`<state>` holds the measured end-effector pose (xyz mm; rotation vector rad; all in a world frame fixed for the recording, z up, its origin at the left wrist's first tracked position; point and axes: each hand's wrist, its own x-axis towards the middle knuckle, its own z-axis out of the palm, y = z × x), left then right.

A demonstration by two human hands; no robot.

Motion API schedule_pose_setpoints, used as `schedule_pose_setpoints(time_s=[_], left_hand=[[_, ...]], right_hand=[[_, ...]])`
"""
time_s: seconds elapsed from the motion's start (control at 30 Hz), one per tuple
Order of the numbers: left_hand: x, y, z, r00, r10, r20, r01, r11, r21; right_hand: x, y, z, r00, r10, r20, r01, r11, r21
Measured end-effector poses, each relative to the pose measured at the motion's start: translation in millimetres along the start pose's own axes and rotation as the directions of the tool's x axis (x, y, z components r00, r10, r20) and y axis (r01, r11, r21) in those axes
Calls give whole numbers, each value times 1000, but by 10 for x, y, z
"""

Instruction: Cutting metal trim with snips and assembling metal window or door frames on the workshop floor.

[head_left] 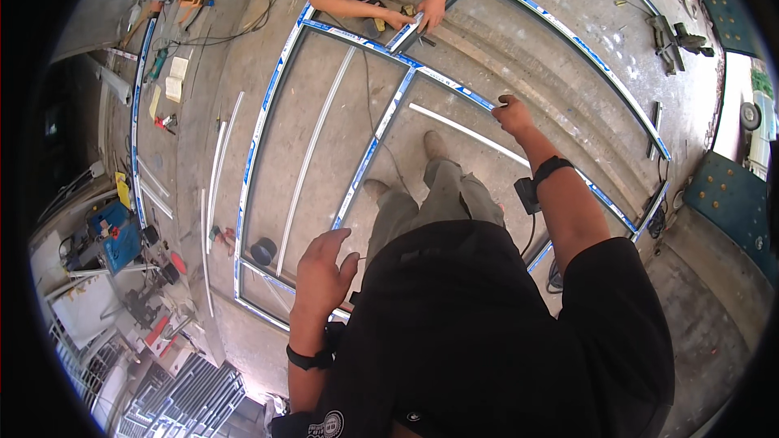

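A large metal frame (264,122) lies on the floor, its bars wrapped in blue and white film. Over its inner crossbar (454,88) is my right hand (514,116), fingers curled together. It hides whatever may be between its fingertips, and I cannot tell whether it touches the bar. My left hand (323,274) hangs lower left, thumb apart from the loosely bent fingers, holding nothing. My feet stand inside the frame. Across from me, a crouching person's hands (430,15) hold a short bar (406,32) against the crossbar.
Thin white strips (312,166) lie inside and left of the frame. A black roll (263,251) sits by its left side. Orange-handled pliers (193,3) and cables are at far left, a blue toolbox (115,235) lower left. Metal offcuts (669,45) lie at right.
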<state>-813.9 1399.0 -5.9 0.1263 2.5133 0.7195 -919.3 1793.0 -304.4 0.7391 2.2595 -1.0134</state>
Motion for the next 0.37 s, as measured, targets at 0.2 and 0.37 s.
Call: schedule_pose_setpoints(time_s=[0.2,0.37], left_hand=[[-2,20,16,1000,-13,0,13,1000,-12],[-23,3,38,1000,-26,11,26,1000,-12]], right_hand=[[-28,65,73,1000,10,26,-9,1000,-20],[47,139,116,996,46,72,-44,999,-20]])
